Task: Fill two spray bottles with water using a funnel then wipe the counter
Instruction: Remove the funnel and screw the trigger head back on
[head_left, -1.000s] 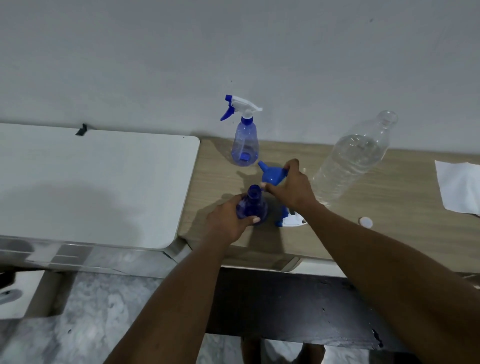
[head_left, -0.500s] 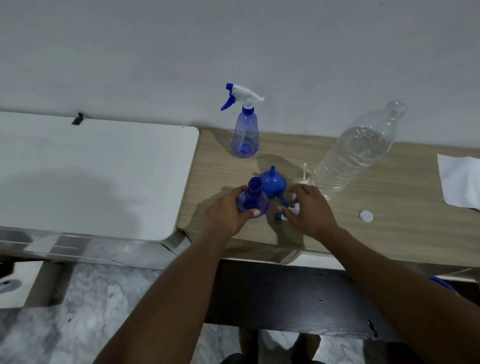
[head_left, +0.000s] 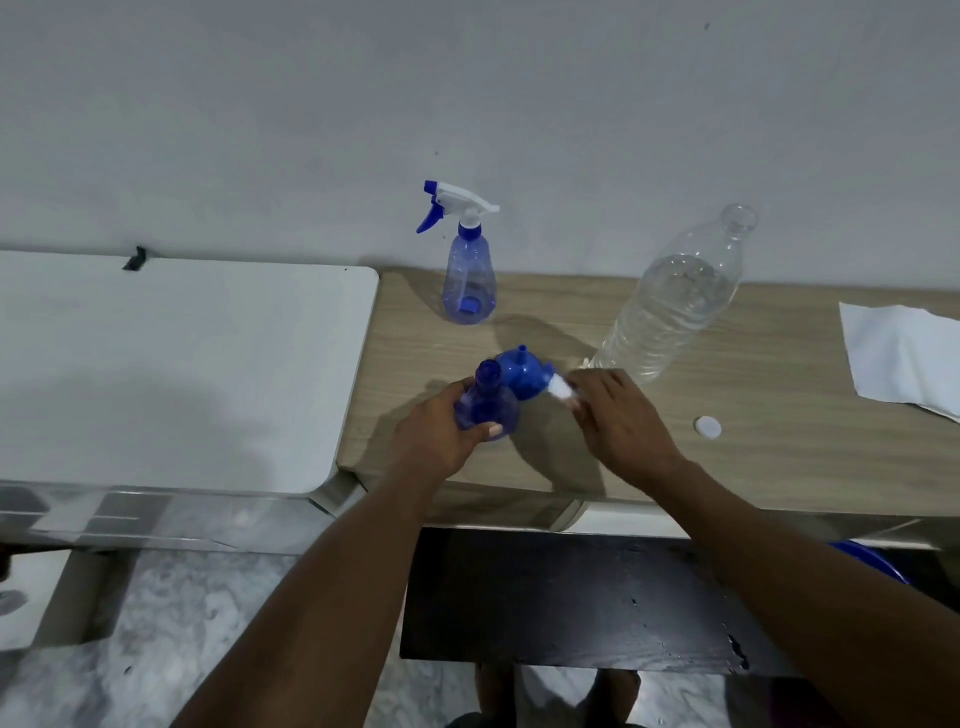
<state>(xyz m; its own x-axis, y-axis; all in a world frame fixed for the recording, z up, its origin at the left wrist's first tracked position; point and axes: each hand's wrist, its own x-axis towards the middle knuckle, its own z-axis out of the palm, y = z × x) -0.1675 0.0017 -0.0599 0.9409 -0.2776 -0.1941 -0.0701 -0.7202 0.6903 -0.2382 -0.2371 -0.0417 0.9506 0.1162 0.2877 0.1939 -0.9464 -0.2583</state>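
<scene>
Blue bottle (head_left: 485, 411) gripped by left hand (head_left: 435, 439); right hand (head_left: 621, 418) now clutches lifted sprayer head (head_left: 561, 387).

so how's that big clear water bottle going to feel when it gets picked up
The water bottle looks mostly full, so probably heavy for its size. Its thin ribbed walls will likely give under a squeeze, and with its mouth open and the cap lying on the counter, water could slosh out. Tall and narrow, it may tip if pushed high.

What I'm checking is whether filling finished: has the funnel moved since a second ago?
Yes: the funnel moved down, away from the capped spray bottle, and now sits spout-up on the counter.
</scene>
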